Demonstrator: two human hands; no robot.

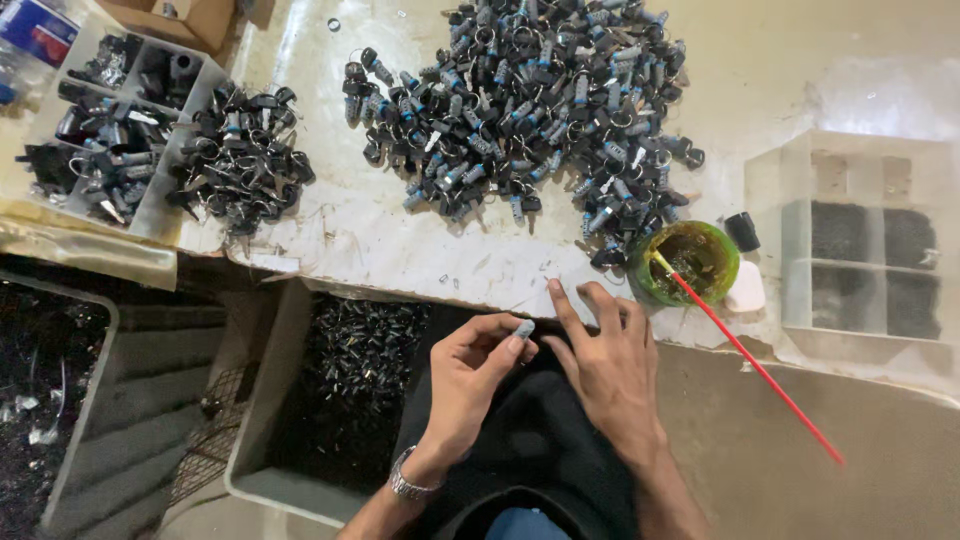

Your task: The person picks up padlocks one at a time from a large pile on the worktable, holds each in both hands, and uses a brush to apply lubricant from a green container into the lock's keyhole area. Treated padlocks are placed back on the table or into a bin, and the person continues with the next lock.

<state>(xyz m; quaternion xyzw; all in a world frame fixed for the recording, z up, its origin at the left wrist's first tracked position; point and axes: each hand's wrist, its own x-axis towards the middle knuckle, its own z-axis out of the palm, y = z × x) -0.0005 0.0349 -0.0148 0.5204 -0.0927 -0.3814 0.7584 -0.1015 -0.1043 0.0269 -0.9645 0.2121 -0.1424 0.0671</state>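
My left hand [470, 375], with a metal watch on the wrist, pinches a small grey cylindrical lock part [523, 328] between thumb and fingertips just below the table's front edge. My right hand [603, 350] lies close beside it, fingers spread and pointing up, its fingertips resting at the table edge and near the part. A large heap of small black and silver lock cylinders with key rings [530, 100] covers the worn table [340, 230] ahead of both hands.
A green cup of grease [697, 263] holds a red-handled brush [750, 355] right of my hands. A clear compartment box [865, 235] stands far right. A second pile [240, 155] and a tray of parts [95, 130] lie left. A grey bin of dark parts [345, 385] sits below.
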